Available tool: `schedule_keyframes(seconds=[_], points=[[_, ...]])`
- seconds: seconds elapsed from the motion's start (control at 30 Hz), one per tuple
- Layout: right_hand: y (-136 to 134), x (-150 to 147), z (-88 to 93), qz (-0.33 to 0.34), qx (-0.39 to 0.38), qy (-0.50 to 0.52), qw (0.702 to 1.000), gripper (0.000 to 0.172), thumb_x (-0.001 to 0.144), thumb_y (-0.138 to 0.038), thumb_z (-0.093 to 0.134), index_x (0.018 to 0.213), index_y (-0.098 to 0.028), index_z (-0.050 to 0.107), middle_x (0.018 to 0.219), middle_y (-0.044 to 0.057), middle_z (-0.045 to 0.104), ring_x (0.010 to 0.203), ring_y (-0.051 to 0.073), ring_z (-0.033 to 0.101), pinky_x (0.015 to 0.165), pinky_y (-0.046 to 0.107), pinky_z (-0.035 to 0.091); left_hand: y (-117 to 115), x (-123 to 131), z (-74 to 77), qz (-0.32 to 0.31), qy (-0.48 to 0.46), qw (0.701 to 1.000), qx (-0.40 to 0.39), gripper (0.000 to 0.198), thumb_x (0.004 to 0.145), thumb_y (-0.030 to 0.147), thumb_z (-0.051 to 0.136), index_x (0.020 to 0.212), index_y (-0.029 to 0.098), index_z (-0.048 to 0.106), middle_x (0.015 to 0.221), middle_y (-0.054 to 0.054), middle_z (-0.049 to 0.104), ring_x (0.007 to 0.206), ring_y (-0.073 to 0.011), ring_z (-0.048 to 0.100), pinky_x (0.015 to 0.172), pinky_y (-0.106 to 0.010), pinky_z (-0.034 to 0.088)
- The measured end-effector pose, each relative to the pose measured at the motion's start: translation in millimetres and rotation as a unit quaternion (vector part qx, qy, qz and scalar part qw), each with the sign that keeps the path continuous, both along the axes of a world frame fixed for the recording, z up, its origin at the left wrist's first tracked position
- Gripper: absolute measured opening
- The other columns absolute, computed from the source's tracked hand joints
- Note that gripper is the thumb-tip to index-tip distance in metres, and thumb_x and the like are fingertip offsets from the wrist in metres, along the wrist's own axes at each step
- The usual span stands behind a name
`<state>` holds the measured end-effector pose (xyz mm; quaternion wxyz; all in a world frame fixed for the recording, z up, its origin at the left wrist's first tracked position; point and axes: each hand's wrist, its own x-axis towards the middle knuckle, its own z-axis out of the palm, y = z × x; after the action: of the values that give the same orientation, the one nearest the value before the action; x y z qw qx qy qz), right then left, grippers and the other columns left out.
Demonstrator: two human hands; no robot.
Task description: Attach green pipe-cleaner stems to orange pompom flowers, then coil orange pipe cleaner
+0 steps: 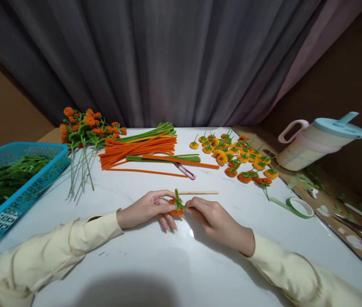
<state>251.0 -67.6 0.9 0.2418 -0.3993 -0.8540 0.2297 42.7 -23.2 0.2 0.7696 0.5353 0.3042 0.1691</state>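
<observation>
Between my two hands, just above the white table (155, 264), is a small orange pipe-cleaner flower (177, 210) with a green pipe-cleaner piece on top, one end standing up. My left hand (152, 209) pinches the flower between thumb and fingers from the left. From the right, my right hand (214, 219) has its thumb and index finger pressed together at the green piece's side end, whose tip they hide. A thin wooden stick (199, 192) lies on the table just behind my hands.
Orange pipe cleaners (139, 149) and green ones (155, 131) lie at the back, near a pink clip (187, 171). Stemmed orange flowers (88, 121) and a blue basket (24, 200) are left. Finished flower heads (245, 157), green tape (299, 207) and a tumbler (322, 143) are right.
</observation>
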Motion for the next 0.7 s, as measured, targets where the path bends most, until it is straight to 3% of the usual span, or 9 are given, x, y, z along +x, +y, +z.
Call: schedule_keyframes(seconds=[0.07,0.13,0.27,0.33,0.47,0.7], points=[[0.1,-0.2,0.8,0.008,0.019,0.006,1.000,0.016,0.093,-0.017,0.035,0.094,-0.017,0.051,0.086,0.008,0.062,0.072,0.016,0.057,0.063,0.027,0.046,1.1,0.9,0.1,0.012,0.008,1.000,0.002,0.031,0.080,0.038,0.061,0.097,0.013,0.052,0.075,-0.010,0.068,0.061,-0.0179,0.067,0.055,-0.027,0.054],[0.5,0.1,2.7,0.014,0.069,0.012,0.997,0.016,0.092,-0.016,0.038,0.104,-0.016,0.049,0.101,0.012,0.060,0.089,0.019,0.057,0.073,0.030,0.047,2.3,1.8,0.8,0.020,0.019,1.000,0.006,0.033,0.079,0.041,0.061,0.094,0.012,0.052,0.074,-0.010,0.068,0.057,-0.0160,0.065,0.052,-0.027,0.054],[2.2,1.1,4.6,0.039,0.214,-0.074,0.973,0.038,0.087,-0.009,0.042,0.125,-0.015,0.042,0.133,0.015,0.043,0.122,0.027,0.036,0.092,0.043,0.039,2.4,2.6,2.3,-0.017,0.052,0.998,0.028,0.034,0.078,0.042,0.060,0.092,0.012,0.052,0.066,-0.006,0.065,0.046,-0.0122,0.059,0.042,-0.023,0.050],[3.4,0.9,2.7,0.053,0.282,-0.114,0.951,0.034,0.088,-0.008,0.043,0.121,-0.013,0.047,0.130,0.013,0.049,0.124,0.029,0.034,0.093,0.045,0.037,0.8,2.9,2.3,-0.027,0.072,0.996,0.044,0.032,0.078,0.041,0.060,0.091,0.013,0.052,0.065,-0.003,0.063,0.045,-0.0105,0.057,0.041,-0.021,0.049],[5.6,-1.0,-2.8,0.069,0.380,-0.117,0.915,0.017,0.091,-0.013,0.048,0.103,-0.008,0.057,0.104,0.010,0.064,0.112,0.026,0.047,0.090,0.041,0.038,-2.8,3.7,1.7,-0.012,0.088,0.994,0.057,0.030,0.076,0.041,0.061,0.086,0.014,0.051,0.063,-0.001,0.062,0.049,-0.0118,0.060,0.043,-0.021,0.050],[6.5,-5.2,-3.1,0.093,0.413,-0.144,0.895,0.017,0.092,-0.015,0.045,0.088,-0.008,0.060,0.082,0.009,0.064,0.093,0.023,0.056,0.083,0.038,0.042,-5.1,5.6,1.7,0.006,0.089,0.994,0.056,0.025,0.076,0.036,0.060,0.080,0.014,0.051,0.057,-0.001,0.063,0.047,-0.0128,0.062,0.046,-0.022,0.051]])
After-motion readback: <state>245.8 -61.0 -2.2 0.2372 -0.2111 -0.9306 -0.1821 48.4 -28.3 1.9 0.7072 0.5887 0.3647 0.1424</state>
